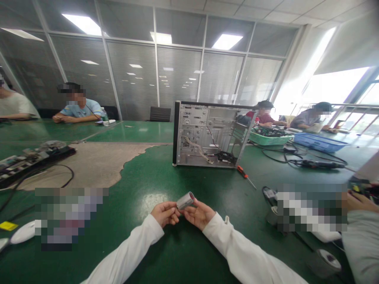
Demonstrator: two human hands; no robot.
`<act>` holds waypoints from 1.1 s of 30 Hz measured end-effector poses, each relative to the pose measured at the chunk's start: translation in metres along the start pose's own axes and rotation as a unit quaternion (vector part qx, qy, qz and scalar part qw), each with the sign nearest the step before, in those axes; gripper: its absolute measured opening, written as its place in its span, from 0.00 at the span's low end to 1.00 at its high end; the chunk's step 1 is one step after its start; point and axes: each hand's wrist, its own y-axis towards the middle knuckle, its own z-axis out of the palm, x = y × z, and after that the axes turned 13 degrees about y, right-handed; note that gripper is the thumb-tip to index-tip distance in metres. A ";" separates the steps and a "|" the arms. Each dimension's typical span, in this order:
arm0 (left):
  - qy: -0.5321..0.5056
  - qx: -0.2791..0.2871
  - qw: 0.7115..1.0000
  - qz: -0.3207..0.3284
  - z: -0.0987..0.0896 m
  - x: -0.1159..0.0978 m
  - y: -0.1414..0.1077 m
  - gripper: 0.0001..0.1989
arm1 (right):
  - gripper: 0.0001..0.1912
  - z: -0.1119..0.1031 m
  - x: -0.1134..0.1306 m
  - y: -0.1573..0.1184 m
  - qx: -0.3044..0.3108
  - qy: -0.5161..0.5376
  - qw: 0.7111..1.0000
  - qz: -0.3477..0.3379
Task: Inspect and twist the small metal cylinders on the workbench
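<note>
A small silver metal cylinder [185, 200] is held between my two hands, above the green table, tilted up to the right. The fingers and thumb of my left hand [166, 213] pinch its left end. On the other side, my right hand [199, 214] has its thumb at the reddish upper end and its fingers beneath. Beyond my hands stands an open computer case [213, 136], upright, with loose wires and a black fan inside. A screwdriver [245, 175] with an orange-and-black handle lies at its front right corner.
On the left, circuit boards [34, 161] lie on a brown sheet [97, 163]. A green basket [271, 137], blue basket [321, 142] and black cables are at the back right. Grey cylindrical parts [324, 263] sit at right, near a co-worker's sleeve [361, 240]. Several people sit around the table.
</note>
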 end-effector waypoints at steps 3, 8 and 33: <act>0.023 -0.028 0.999 0.012 0.004 0.001 0.000 0.16 | 0.20 -0.001 0.000 0.001 0.002 0.010 1.000 0.007; 0.069 -0.068 0.995 0.021 0.010 -0.001 -0.003 0.17 | 0.20 0.001 -0.003 -0.001 -0.010 0.007 1.000 0.003; 0.055 0.023 0.998 -0.037 0.008 -0.007 -0.003 0.24 | 0.17 0.016 -0.022 0.002 -0.047 -0.310 0.931 -0.189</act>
